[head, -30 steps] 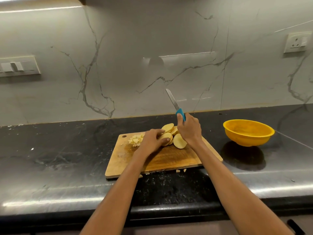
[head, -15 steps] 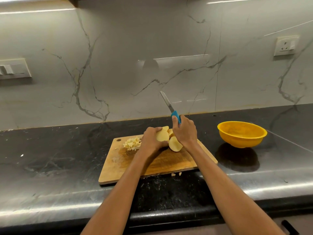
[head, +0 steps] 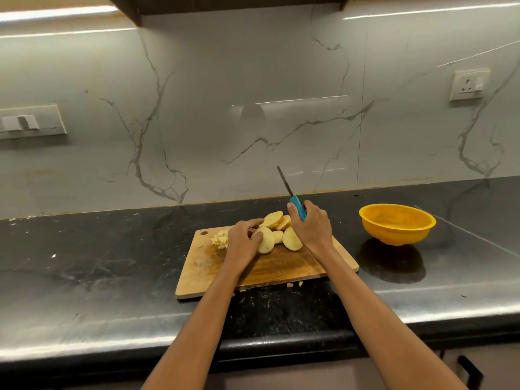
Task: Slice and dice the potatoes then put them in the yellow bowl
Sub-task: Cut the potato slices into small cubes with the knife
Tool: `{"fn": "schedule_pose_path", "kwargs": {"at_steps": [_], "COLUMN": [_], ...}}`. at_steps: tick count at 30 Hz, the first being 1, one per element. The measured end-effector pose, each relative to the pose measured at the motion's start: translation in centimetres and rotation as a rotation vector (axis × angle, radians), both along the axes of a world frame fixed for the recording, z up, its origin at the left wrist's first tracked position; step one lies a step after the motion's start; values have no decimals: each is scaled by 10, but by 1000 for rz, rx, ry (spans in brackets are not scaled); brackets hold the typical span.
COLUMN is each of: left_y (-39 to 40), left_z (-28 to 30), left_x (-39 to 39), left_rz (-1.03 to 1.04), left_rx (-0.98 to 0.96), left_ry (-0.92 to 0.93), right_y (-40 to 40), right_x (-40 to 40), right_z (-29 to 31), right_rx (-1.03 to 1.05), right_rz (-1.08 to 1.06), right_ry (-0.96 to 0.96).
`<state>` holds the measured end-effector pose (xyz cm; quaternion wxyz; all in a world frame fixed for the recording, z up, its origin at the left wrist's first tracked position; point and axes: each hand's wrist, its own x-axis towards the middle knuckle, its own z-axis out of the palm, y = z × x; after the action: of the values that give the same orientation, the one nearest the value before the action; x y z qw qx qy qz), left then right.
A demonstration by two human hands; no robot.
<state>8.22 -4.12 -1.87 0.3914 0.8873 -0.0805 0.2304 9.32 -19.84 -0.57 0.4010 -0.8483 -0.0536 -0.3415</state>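
Several potato halves and slices (head: 281, 225) lie in a heap at the back of the wooden cutting board (head: 284, 267). My left hand (head: 243, 242) grips one potato piece (head: 266, 240) at the heap's left side. A small pile of diced potato (head: 220, 238) sits just left of that hand. My right hand (head: 312, 225) holds a knife (head: 292, 194) by its blue handle, blade pointing up and away over the heap. The yellow bowl (head: 396, 223) stands on the counter to the right of the board and looks empty.
The board lies on a black stone counter (head: 112, 263) against a marble-patterned wall. A few potato bits (head: 295, 284) lie on the counter at the board's front edge. A switch plate (head: 31, 122) and a socket (head: 468, 84) are on the wall.
My left hand has drawn one potato piece leftward and forward out of the heap. The right hand keeps the knife raised. The camera has tilted a little.
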Motion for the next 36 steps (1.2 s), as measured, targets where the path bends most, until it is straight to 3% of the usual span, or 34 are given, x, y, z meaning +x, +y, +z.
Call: {"fn": "schedule_pose_path", "kwargs": {"at_steps": [8,12,19,23,31,36], "left_y": [11,20,36,37,31,21], "left_z": [-3,-13,-18,-18,-15,-3], "left_x": [-32,-48,-52,-56,-62,-56], "left_rz": [11,32,-160,-169,-162,-174], "left_rx": [-120,24,212,225,150,13], "left_ry": [67,9,230,180,182,225], "right_y": [4,11,13,13,10,4], "right_x": [-29,-47,-87,-103,-112,-96], "right_z": [-7,-11,-6,-8,-12,-12], "right_rx": [41,109,156,95,-43,27], "right_rz": [114,207,333,350,232,193], "right_ry": [72,154,507,677,600,457]}}
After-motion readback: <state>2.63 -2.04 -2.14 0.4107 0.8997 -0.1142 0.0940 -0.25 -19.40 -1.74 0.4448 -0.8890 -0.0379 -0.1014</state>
